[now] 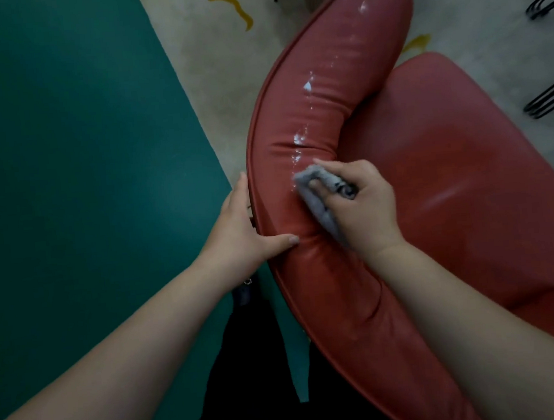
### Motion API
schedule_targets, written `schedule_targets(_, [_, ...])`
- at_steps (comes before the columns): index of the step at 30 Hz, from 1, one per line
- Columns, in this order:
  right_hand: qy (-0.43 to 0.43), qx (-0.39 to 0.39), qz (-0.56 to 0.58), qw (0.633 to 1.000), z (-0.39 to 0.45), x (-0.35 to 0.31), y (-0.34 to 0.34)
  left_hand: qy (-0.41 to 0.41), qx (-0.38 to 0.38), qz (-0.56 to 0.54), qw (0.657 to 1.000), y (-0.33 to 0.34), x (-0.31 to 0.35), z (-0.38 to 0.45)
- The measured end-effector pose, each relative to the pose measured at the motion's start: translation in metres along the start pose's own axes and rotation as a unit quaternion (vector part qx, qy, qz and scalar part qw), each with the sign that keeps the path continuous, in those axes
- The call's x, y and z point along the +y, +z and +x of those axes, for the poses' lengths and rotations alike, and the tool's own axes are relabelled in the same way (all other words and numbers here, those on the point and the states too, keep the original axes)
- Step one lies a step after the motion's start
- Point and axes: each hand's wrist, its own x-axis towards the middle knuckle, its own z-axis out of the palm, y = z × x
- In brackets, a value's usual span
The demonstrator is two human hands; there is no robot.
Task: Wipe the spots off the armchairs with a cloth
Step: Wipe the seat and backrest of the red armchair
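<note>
Cloth (317, 195) bunched under right hand (358, 203), pressed against armchair (341, 72) backrest.

armchair (448, 170): red, white spots | cloth (318, 200): grey | floor (66, 160): teal | rug (197, 50): cream, yellow squiggles

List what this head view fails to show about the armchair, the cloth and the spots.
- Armchair: legs and the seat's right side, cut off by the frame edge.
- Cloth: its full extent, bunched under the right hand.
- Spots: any under the cloth.
- Left hand: fingers hidden behind the backrest's outer edge.
</note>
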Motion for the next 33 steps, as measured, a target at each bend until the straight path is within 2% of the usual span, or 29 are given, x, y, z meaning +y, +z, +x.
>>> schedule_targets(2, [-0.046, -0.040, -0.006, 0.998, 0.005, -0.012, 0.019, 0.012, -0.009, 0.006, 1.000, -0.005, 0.002, 0.013])
schedule_targets(4, [-0.041, -0.067, -0.038, 0.996, 0.012, -0.011, 0.023, 0.018, -0.026, -0.002, 1.000, -0.010, 0.003, 0.025])
schedule_targets(6, [0.013, -0.025, -0.075, 0.997, 0.020, 0.001, 0.011, 0.029, -0.045, -0.005, 0.999, -0.017, 0.002, 0.038])
schedule_targets(9, [0.108, 0.092, -0.088, 0.986, 0.024, 0.007, 0.002, 0.041, -0.067, 0.011, 0.997, -0.030, 0.004, 0.057])
schedule_targets(10, [0.105, 0.104, -0.072, 0.986, 0.025, 0.002, 0.007, 0.045, -0.077, 0.013, 0.996, -0.033, 0.005, 0.063])
schedule_targets(13, [0.054, 0.039, -0.044, 0.997, 0.020, -0.012, 0.033, 0.057, -0.122, 0.006, 0.991, -0.041, 0.009, 0.080])
schedule_targets(14, [0.062, 0.039, -0.052, 0.996, 0.019, -0.013, 0.036, 0.060, -0.139, 0.007, 0.988, -0.043, 0.010, 0.085])
schedule_targets(17, [0.160, 0.126, -0.074, 0.976, 0.021, -0.002, 0.022, 0.071, -0.164, 0.018, 0.984, -0.051, 0.013, 0.097])
schedule_targets(19, [0.188, 0.168, -0.064, 0.966, 0.023, -0.002, 0.023, 0.079, -0.169, 0.025, 0.982, -0.054, 0.015, 0.104])
schedule_targets(21, [0.149, 0.156, -0.022, 0.976, 0.030, -0.012, 0.037, 0.083, -0.169, 0.033, 0.982, -0.055, 0.018, 0.109])
schedule_targets(23, [0.101, 0.109, -0.002, 0.989, 0.035, -0.017, 0.052, 0.087, -0.167, 0.034, 0.981, -0.055, 0.020, 0.113])
schedule_targets(25, [0.122, 0.112, -0.031, 0.986, 0.040, -0.010, 0.044, 0.087, -0.170, 0.032, 0.981, -0.056, 0.022, 0.114])
schedule_targets(28, [0.204, 0.176, -0.074, 0.960, 0.046, 0.006, 0.018, 0.088, -0.180, 0.034, 0.979, -0.056, 0.024, 0.115])
schedule_targets(30, [0.188, 0.179, -0.039, 0.965, 0.054, 0.000, 0.022, 0.086, -0.177, 0.042, 0.980, -0.056, 0.026, 0.115])
schedule_targets(33, [0.094, 0.080, 0.028, 0.992, 0.062, -0.018, 0.048, 0.085, -0.178, 0.041, 0.979, -0.054, 0.025, 0.116])
